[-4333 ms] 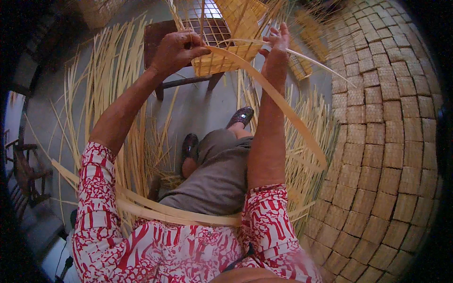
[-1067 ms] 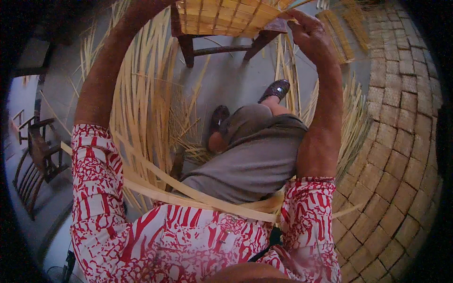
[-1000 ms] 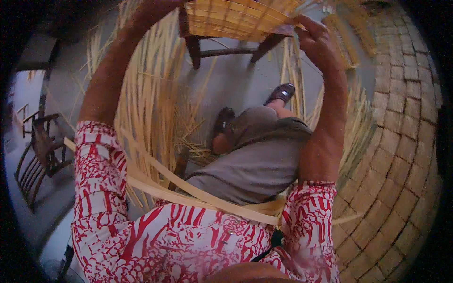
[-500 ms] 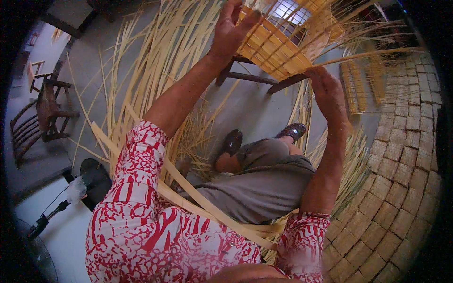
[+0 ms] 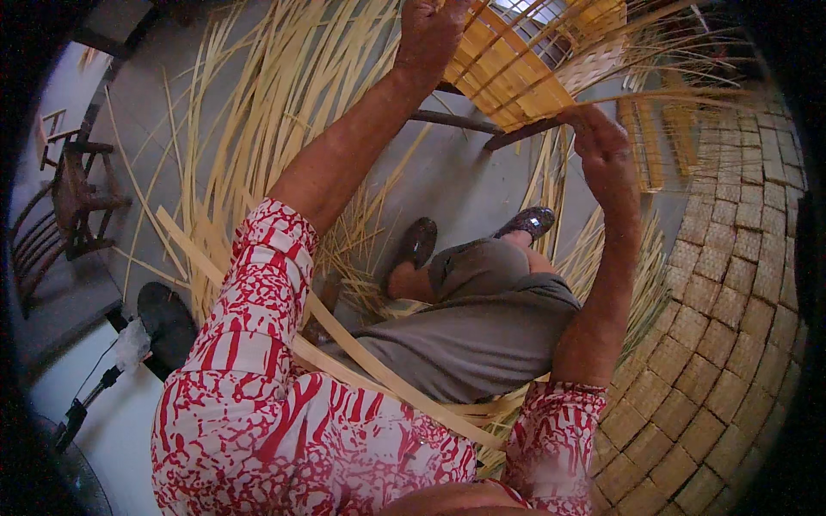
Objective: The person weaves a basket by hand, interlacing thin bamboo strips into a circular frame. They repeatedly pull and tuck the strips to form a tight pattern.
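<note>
A partly woven bamboo basket [image 5: 508, 73] of flat yellow strips stands in front of me at the top of the view, with long loose strip ends fanning out to the right. It rests on a dark wooden stool [image 5: 525, 133]. My left hand [image 5: 433, 39] is at the basket's left edge, its fingers curled around something hidden at the frame's top. At the near right corner, my right hand [image 5: 600, 142] has its fingers closed together on the basket's edge, beside a strip [image 5: 662, 93] that runs off to the right.
Loose bamboo strips [image 5: 267, 120] cover the floor ahead and left. Wide flat strips [image 5: 379, 370] lie across my lap. Stacked woven bundles [image 5: 731, 284] line the right side. A dark wooden chair [image 5: 77, 202] and a fan-like black disc [image 5: 165, 322] are at left.
My left hand has gone slightly up, its fingers more curled and partly out of frame. The right hand stays at the corner. The whole view has shifted slightly.
</note>
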The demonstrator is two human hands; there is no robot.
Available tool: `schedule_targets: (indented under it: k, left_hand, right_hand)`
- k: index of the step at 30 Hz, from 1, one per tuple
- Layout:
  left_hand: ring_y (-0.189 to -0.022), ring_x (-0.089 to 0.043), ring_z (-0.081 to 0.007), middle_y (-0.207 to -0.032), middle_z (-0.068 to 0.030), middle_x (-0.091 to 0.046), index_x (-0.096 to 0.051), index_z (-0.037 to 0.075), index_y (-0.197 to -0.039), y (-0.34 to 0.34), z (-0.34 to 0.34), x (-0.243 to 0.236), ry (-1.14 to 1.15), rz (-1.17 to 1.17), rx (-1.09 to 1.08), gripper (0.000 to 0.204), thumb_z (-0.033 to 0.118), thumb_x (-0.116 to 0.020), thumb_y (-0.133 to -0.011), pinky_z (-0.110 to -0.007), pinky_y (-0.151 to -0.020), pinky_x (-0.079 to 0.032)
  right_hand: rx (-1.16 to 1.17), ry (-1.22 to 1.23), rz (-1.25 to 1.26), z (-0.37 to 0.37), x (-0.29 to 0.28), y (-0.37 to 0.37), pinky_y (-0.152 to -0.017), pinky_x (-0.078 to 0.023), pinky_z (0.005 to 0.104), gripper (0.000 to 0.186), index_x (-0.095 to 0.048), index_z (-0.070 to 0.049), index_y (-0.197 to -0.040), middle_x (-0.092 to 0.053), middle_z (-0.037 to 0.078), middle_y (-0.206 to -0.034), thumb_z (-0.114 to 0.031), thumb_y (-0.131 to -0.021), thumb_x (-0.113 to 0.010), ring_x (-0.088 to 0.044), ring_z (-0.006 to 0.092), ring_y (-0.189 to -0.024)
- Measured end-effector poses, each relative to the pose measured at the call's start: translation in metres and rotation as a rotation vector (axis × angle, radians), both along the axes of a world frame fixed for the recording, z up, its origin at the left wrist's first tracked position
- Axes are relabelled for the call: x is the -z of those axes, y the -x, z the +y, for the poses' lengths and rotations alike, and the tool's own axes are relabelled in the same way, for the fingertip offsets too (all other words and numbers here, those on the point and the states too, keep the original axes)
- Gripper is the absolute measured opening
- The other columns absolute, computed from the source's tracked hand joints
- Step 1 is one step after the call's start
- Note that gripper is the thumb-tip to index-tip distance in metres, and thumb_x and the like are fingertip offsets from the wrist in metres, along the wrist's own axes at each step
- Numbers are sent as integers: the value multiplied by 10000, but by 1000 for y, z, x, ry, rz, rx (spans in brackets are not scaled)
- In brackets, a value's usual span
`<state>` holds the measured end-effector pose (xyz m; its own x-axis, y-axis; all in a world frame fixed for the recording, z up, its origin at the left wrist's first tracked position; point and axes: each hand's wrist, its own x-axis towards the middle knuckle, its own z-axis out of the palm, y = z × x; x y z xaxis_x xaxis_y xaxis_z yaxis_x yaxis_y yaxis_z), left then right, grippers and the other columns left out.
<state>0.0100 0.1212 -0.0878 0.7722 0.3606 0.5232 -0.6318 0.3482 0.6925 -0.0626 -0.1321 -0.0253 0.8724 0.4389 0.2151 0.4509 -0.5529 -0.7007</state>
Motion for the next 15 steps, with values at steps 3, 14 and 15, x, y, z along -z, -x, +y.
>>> schedule_targets:
  k: [3, 14, 15]
  left_hand:
    - [-788, -448, -24, -909, 55, -488, -565, 67, -1110, 0, 2, -2, 60, 73, 0, 151, 106, -516, -973, -186, -704, -409]
    - [-1014, -517, -123, -1094, -28, -537, -482, 4, -1281, -4, 16, 31, -88, 144, -128, 401, 171, -618, -942, -265, -916, -424]
    - [-1061, -525, -136, -1148, -46, -542, -456, 0, -1314, -4, 15, 32, -68, 183, -99, 460, 184, -639, -935, -269, -940, -416]
  right_hand:
    - [40, 88, 25, 0, -2, -1, -739, -431, 309, 159, -646, -44, -1022, -614, 56, -903, -101, -966, -508, -547, 199, -843]
    - [51, 103, -113, 9, 14, -11, -672, -463, 273, 152, -668, -27, -995, -668, 43, -821, -113, -968, -545, -558, 106, -735]
    - [76, 148, -83, 15, 0, -5, -689, -469, 271, 151, -668, -25, -994, -670, 56, -824, -113, -964, -549, -575, 112, -751]
